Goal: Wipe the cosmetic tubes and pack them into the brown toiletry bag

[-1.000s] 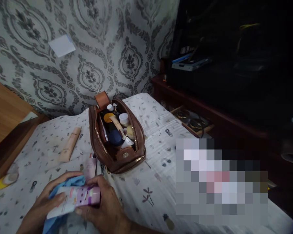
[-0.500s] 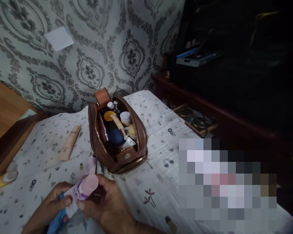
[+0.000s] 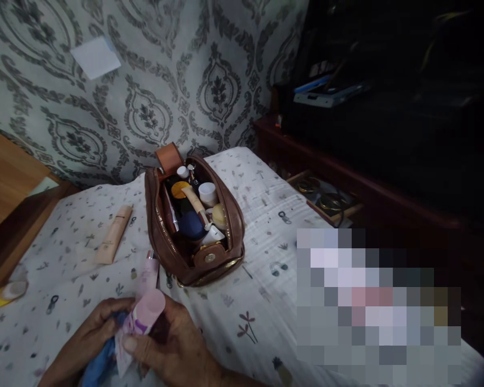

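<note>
My right hand (image 3: 177, 341) grips a white and purple tube with a pink cap (image 3: 151, 306), tilted with its cap up and to the right. Against the tube's left side, my left hand (image 3: 99, 328) is closed on a blue cloth (image 3: 100, 365); part of the cloth hangs below the fingers. Just beyond the hands lies a pale pink tube (image 3: 148, 274) with a silvery end. The brown toiletry bag (image 3: 155, 236) stands unzipped behind it, filled with several jars, tubes and a dark blue round item (image 3: 191, 226). Left of the bag lies a beige tube (image 3: 115, 235).
Everything rests on a bed with a white printed sheet (image 3: 262, 215). A yellow and white item (image 3: 8, 294) lies at the left edge. To the right is an open drawer (image 3: 339, 217) below a dark red shelf; a blurred patch covers the lower right.
My left hand has slid off the tube's front and now holds the cloth at its left side. The right hand keeps the tube, which has turned slightly more upright.
</note>
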Available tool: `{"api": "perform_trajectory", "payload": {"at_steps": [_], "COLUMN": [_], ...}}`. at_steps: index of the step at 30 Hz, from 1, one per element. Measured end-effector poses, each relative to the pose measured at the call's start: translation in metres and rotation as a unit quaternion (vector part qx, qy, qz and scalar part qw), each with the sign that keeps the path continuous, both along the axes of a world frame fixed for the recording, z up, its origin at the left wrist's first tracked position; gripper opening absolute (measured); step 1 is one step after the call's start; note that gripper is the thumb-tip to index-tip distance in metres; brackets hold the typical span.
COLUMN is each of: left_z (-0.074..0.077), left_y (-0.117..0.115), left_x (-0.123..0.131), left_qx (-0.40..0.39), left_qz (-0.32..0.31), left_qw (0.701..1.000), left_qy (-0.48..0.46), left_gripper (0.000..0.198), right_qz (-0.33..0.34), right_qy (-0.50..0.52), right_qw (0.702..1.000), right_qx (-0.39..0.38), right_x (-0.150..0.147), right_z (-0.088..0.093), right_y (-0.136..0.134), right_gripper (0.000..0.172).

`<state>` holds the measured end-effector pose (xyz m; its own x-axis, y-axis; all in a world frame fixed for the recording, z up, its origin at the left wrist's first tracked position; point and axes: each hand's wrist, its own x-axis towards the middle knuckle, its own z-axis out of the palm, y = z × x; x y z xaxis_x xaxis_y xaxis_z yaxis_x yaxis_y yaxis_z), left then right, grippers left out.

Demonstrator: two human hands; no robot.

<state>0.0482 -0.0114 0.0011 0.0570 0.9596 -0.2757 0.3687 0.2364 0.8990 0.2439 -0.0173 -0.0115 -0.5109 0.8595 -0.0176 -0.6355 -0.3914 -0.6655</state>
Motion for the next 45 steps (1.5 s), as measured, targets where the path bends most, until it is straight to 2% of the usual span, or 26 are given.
{"api": "perform_trajectory", "payload": {"at_steps": [4, 7, 9, 13, 17, 22, 27, 31, 34, 39, 42, 45], "left_z": [0.002, 0.002, 0.002, 0.007, 0.011, 0.005, -0.006, -0.006, -0.003, 0.005, 0.010, 0.010], "left_y": [0.009, 0.010, 0.007, 0.002, 0.000, -0.009, -0.018, -0.020, -0.019, -0.017, -0.017, -0.015], "left_x": [0.000, 0.004, 0.013, 0.036, 0.048, 0.041, 0.031, 0.033, 0.038, 0.044, 0.046, 0.043], "left_qx": [0.057, 0.150, 0.184, 0.211, 0.218, 0.186, 0.169, 0.179, 0.191, 0.208, 0.218, 0.213], "left_qz": [-0.038, -0.015, -0.016, -0.042, -0.022, 0.018, 0.038, 0.047, 0.069, 0.069, 0.104, 0.138], "left_qw": [0.997, 0.987, 0.981, 0.976, 0.974, 0.977, 0.976, 0.973, 0.969, 0.968, 0.962, 0.958], "left_qy": [0.019, 0.056, 0.063, 0.037, 0.056, 0.103, 0.132, 0.137, 0.139, 0.123, 0.125, 0.131], "left_gripper": [0.059, 0.063, 0.069, 0.049, 0.048, 0.060, 0.063, 0.066, 0.066, 0.064, 0.060, 0.060], "right_qz": [0.020, 0.065, 0.084, 0.087, 0.107, 0.155, 0.139, 0.139, 0.138, 0.134, 0.143, 0.112], "right_qy": [-0.047, -0.090, -0.121, -0.164, -0.183, -0.213, -0.255, -0.282, -0.262, -0.206, -0.180, -0.151], "right_qw": [0.999, 0.994, 0.989, 0.982, 0.977, 0.965, 0.957, 0.949, 0.955, 0.969, 0.973, 0.982], "right_qx": [-0.005, -0.005, 0.008, 0.037, 0.016, -0.002, -0.004, 0.012, 0.024, 0.000, 0.006, 0.014], "right_x": [0.001, 0.002, 0.003, 0.003, 0.004, 0.005, 0.004, 0.004, 0.004, 0.006, 0.006, 0.004], "right_z": [-0.001, 0.001, 0.002, 0.001, 0.001, 0.001, -0.005, -0.007, -0.007, -0.003, 0.000, 0.004], "right_y": [-0.002, -0.003, -0.003, -0.002, 0.000, -0.002, -0.005, -0.005, -0.005, -0.002, -0.003, -0.004], "right_gripper": [0.059, 0.065, 0.069, 0.076, 0.076, 0.073, 0.069, 0.070, 0.065, 0.057, 0.056, 0.056]}}
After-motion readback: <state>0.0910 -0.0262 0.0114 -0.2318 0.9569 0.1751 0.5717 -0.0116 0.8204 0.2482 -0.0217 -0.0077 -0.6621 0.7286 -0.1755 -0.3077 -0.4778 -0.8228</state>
